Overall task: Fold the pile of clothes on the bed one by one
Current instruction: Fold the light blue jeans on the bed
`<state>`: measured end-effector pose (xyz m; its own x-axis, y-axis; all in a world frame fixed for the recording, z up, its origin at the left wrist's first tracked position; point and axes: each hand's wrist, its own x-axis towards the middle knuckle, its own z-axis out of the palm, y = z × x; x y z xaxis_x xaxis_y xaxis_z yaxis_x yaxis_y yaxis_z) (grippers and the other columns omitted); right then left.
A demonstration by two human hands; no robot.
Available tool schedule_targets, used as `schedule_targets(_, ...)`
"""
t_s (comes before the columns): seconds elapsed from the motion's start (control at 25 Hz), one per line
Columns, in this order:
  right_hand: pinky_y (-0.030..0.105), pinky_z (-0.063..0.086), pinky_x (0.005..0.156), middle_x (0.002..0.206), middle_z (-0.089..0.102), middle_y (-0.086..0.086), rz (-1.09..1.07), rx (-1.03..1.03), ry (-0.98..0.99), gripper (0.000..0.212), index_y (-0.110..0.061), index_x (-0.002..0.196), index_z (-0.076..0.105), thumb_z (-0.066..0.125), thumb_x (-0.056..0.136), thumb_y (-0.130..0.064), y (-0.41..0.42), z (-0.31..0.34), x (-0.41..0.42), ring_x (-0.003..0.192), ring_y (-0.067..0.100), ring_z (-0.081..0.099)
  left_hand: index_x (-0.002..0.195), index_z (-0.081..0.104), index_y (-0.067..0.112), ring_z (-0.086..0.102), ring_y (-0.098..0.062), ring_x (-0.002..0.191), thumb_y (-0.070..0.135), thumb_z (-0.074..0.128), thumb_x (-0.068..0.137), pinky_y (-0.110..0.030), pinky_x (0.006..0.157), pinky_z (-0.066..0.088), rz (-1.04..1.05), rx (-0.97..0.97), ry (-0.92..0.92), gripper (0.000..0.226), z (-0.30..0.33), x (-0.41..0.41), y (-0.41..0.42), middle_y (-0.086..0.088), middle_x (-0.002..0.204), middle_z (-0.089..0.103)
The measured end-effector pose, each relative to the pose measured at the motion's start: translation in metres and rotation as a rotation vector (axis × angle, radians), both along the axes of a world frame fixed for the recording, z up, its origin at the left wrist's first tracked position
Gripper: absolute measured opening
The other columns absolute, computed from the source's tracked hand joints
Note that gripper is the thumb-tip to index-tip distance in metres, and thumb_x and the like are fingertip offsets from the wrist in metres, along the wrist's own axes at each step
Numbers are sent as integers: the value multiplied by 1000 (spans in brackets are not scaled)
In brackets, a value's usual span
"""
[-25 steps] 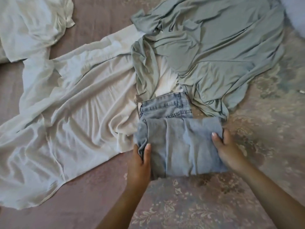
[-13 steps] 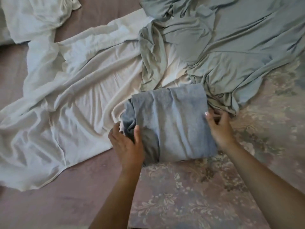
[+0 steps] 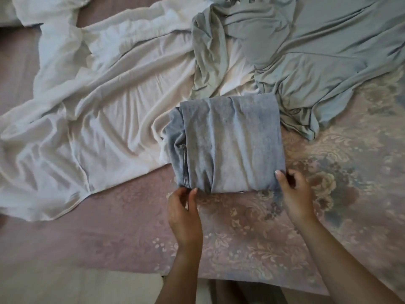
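The light blue folded jeans [image 3: 228, 145] lie as a compact rectangle in the middle of the bed, one seam showing along their left side. My left hand [image 3: 184, 213] is at the near left corner, thumb and finger apart, tips just touching the edge. My right hand [image 3: 293, 194] is at the near right corner, thumb on top of the denim and fingers curled beside it. A crumpled white garment [image 3: 105, 119] spreads out to the left. A sage green garment [image 3: 306, 58] lies behind and to the right, touching the jeans.
The bedspread [image 3: 252, 233] is pink with a pale floral pattern and is bare in front of the jeans. More white cloth [image 3: 39, 9] is bunched at the far left corner. The near edge of the bed [image 3: 131, 270] runs along the bottom.
The jeans were folded away from me over the waistband, which is now hidden. Both hands slid from the sides of the bundle back to its near corners.
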<state>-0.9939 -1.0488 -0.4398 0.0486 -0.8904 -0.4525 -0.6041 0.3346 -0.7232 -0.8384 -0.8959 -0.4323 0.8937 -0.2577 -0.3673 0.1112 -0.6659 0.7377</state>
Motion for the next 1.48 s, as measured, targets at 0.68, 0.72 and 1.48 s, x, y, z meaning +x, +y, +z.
schedule_targets(0.68, 18, 29, 67, 90, 55, 7, -466, -248, 206, 29, 4, 102, 64, 50, 98, -21, 102, 22, -10, 86, 18, 49, 84, 46, 10, 45, -8, 62, 8, 55, 94, -18, 56, 37, -505, -86, -48, 14, 4, 60, 60, 1, 74, 51)
schedule_targets(0.72, 20, 30, 69, 90, 57, 9, -451, -190, 245, 29, 3, 103, 65, 51, 98, -22, 109, 17, -14, 87, 20, 51, 84, 45, 8, 46, -11, 62, 8, 53, 95, -22, 54, 35, -534, -42, -34, 14, -3, 59, 68, -2, 74, 52)
schedule_targets(1.48, 13, 34, 55, 89, 50, 5, -222, -172, 191, 13, -11, 88, 53, 54, 95, -22, -47, 30, 28, 85, 13, 44, 73, 49, 10, 46, -1, 59, 25, 61, 92, -11, 58, 38, -315, -214, 163, 27, 29, 75, -45, 3, 67, 50)
